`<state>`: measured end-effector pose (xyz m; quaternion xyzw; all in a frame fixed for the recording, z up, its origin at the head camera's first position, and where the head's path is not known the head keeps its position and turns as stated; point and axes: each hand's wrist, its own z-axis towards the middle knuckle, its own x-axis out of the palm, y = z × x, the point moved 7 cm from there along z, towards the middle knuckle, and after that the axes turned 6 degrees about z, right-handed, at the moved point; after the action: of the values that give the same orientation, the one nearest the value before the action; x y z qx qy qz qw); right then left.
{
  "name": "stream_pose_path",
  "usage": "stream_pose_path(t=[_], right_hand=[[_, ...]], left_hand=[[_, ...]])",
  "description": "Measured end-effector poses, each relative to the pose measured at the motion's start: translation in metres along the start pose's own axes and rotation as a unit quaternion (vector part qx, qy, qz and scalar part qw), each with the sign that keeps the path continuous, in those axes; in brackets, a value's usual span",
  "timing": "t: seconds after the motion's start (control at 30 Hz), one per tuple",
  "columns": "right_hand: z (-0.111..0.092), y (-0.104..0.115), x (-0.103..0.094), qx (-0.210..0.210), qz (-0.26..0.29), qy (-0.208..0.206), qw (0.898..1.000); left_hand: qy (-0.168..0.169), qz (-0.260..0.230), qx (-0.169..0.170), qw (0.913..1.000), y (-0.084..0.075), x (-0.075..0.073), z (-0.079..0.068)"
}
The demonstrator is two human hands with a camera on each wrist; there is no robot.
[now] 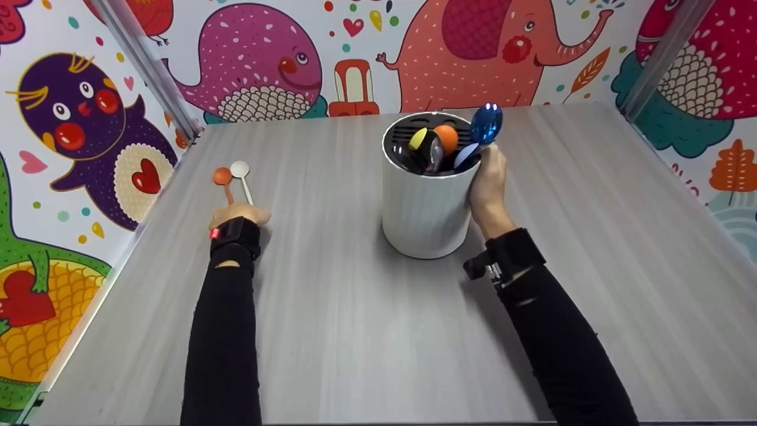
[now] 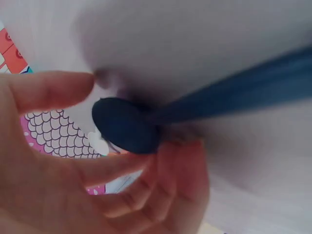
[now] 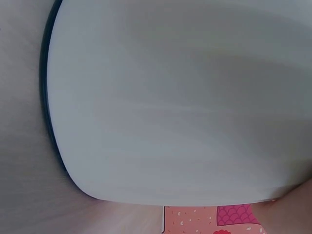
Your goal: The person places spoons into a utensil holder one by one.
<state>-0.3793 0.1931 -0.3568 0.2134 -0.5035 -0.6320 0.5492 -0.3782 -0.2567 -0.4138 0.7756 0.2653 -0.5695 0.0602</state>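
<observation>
My left hand (image 1: 239,214) is low over the left of the table. Up close in the left wrist view, a dark blue spoon (image 2: 126,126) shows its round bowl between my thumb and fingers, its handle running toward the wrist. The thumb (image 2: 58,90) stretches out by the bowl's edge; the fingers bend loosely along its other side. Just past this hand lie an orange spoon (image 1: 222,176) and a white spoon (image 1: 240,170). My right hand (image 1: 491,186) grips the white utensil holder (image 1: 423,213) from its right side, the fingers mostly hidden behind it.
Out of the holder's black slotted top stick a shiny blue spoon (image 1: 487,124), an orange utensil head (image 1: 446,139), a yellow-green one (image 1: 417,138) and others. Printed panels (image 1: 254,65) with cartoon animals border the grey table (image 1: 331,331) at the back and sides.
</observation>
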Motion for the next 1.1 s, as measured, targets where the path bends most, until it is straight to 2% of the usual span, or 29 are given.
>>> stream_pose_path(t=[0.17,0.47,0.57,0.83,0.93,1.1], right_hand=[[0.000,-0.001,0.000,0.000,0.014,0.006,1.000],[-0.002,-0.002,0.000,0.004,0.005,0.002,1.000],[-0.001,-0.001,0.000,0.000,0.006,0.001,1.000],[-0.002,-0.002,0.002,0.005,0.023,0.000,1.000],[-0.001,-0.003,0.002,0.005,0.025,0.001,1.000],[0.000,-0.002,0.002,0.001,0.023,0.006,1.000]], left_hand=[[-0.032,0.009,0.020,0.9993,-0.002,-0.002,0.004],[-0.090,-0.008,-0.007,0.9958,-0.004,-0.002,0.021],[-0.095,-0.026,-0.009,0.9951,-0.006,-0.001,0.025],[-0.080,-0.058,-0.007,0.9951,-0.013,0.010,0.038],[-0.082,-0.048,-0.001,0.9955,-0.023,0.009,0.036],[-0.095,-0.029,0.038,0.9943,-0.047,0.009,0.027]])
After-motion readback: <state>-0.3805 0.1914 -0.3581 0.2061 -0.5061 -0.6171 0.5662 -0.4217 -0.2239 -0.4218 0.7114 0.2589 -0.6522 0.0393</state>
